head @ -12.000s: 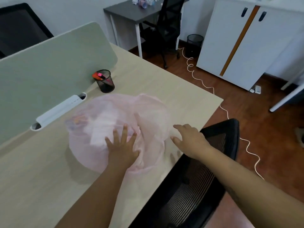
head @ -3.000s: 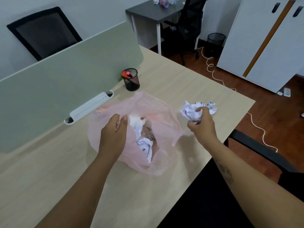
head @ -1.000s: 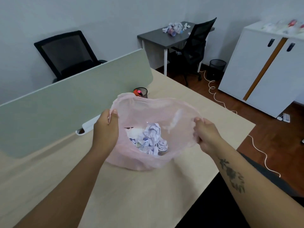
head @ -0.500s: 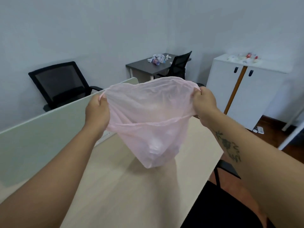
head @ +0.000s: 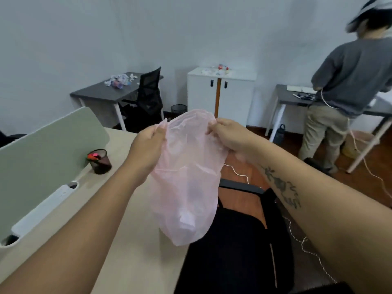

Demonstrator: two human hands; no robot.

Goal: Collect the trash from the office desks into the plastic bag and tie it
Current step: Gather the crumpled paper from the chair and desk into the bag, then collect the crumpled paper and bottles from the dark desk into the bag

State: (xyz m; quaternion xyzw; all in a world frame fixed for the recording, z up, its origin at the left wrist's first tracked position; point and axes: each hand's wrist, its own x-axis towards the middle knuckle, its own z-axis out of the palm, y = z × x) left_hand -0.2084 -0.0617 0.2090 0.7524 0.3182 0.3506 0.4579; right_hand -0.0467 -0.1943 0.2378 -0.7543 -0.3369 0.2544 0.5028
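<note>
A thin pink plastic bag (head: 186,187) hangs in the air in front of me, over the right edge of the wooden desk (head: 131,240). Pale crumpled trash shows dimly through its bottom. My left hand (head: 146,147) grips the left side of the bag's rim. My right hand (head: 227,134) pinches the right side of the rim. The rim is gathered narrow between both hands. More crumpled trash (head: 118,80) lies on the dark desk (head: 99,94) at the back left, and small items of litter (head: 220,70) lie on the white cabinet (head: 220,96).
A black office chair (head: 237,240) stands under the bag at the desk's edge. A mesh pen cup (head: 99,159) and a green divider (head: 42,145) are on the left. Another person (head: 343,96) stands at a grey desk on the right. A white cable (head: 301,240) trails over the floor.
The bag went from lying open on the desk to hanging lifted. Since half a second ago my hands have come closer together, narrowing the rim, and my view has turned right.
</note>
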